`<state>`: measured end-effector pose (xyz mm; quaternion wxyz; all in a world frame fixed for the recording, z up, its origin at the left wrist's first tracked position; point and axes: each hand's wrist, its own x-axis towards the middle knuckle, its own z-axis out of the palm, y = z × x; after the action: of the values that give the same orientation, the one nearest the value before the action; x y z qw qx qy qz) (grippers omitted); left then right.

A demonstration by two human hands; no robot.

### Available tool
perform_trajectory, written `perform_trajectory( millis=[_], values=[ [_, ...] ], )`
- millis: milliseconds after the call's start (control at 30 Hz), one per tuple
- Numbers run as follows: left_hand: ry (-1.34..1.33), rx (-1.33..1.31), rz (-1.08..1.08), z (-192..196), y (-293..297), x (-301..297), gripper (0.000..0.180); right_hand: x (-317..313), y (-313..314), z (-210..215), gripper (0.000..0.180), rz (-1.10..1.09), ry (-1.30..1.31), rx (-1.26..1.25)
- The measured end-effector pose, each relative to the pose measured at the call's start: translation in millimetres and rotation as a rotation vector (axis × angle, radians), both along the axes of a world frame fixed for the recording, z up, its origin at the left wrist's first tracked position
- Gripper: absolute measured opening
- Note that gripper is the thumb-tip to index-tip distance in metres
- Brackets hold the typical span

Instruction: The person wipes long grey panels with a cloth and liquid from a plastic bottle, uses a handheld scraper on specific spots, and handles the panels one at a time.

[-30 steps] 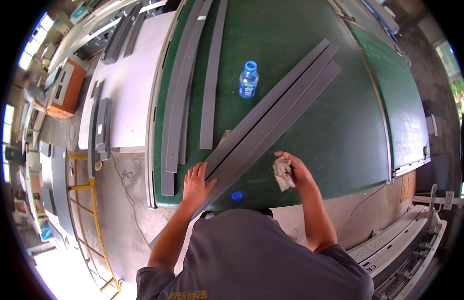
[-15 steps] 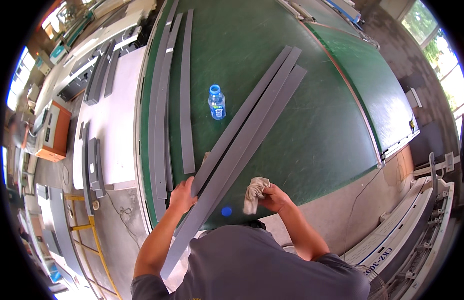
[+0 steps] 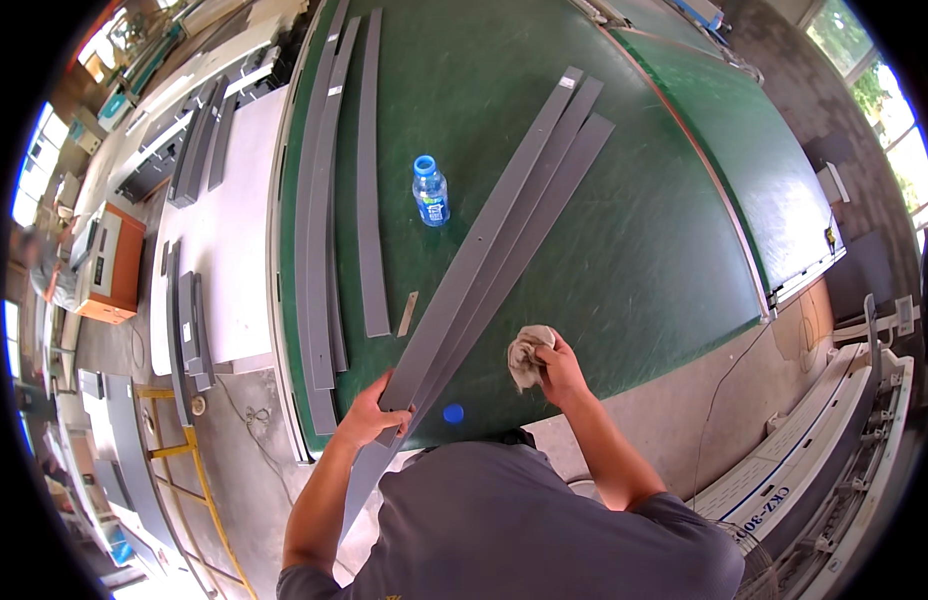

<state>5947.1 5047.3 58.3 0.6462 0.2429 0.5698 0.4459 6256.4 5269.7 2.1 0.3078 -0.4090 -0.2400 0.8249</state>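
Note:
My left hand (image 3: 369, 412) is closed round the near end of a long grey strip (image 3: 481, 235), fingers over its edge. That strip lies slantwise, partly over other grey strips (image 3: 559, 180), whose near ends run on past the table's front edge. My right hand (image 3: 564, 378) pinches a crumpled beige cloth (image 3: 527, 357) over the green table (image 3: 624, 260), apart from the strips. Between the hands lies a round blue cap (image 3: 454, 413). A small flat tan piece (image 3: 408, 313) rests beside the held strip.
Several more grey strips (image 3: 320, 240) lie lengthwise along the table's left side. An uncapped plastic bottle (image 3: 431, 195) with a blue label stands near the middle. Leftward are a white table (image 3: 234, 240) bearing dark strips and a yellow metal frame (image 3: 192, 470). White machinery (image 3: 784, 470) stands at right.
The held strip has turned and shifted right onto its neighbours, showing a white label at its far end and uncovering the tan piece. My right hand has moved slightly forward with the cloth.

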Motion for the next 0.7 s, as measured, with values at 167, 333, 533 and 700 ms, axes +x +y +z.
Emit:
perform_trajectory(
  millis=[167, 333, 533, 700],
  values=[
    [0.571, 0.047, -0.089, -34.8, -20.7, 2.7, 0.063, -28.9, 9.5, 24.2, 0.057, 0.051, -0.241, 0.38],
    [1.349, 0.08, -0.005, -69.9, -28.8, 5.5, 0.062, -80.9, -1.9, 16.9, 0.052, 0.318, -0.512, 1.192],
    [1.376, -0.028, -0.108, -61.9, -29.7, 26.0, 0.088, -130.8, -53.6, -20.0, 0.059, 0.662, -0.585, 1.898],
    [1.356, -0.02, 0.01, -86.8, -59.2, 36.3, 0.087, -122.9, -32.7, -21.1, 0.083, 0.855, -0.57, 1.836]
  ],
)
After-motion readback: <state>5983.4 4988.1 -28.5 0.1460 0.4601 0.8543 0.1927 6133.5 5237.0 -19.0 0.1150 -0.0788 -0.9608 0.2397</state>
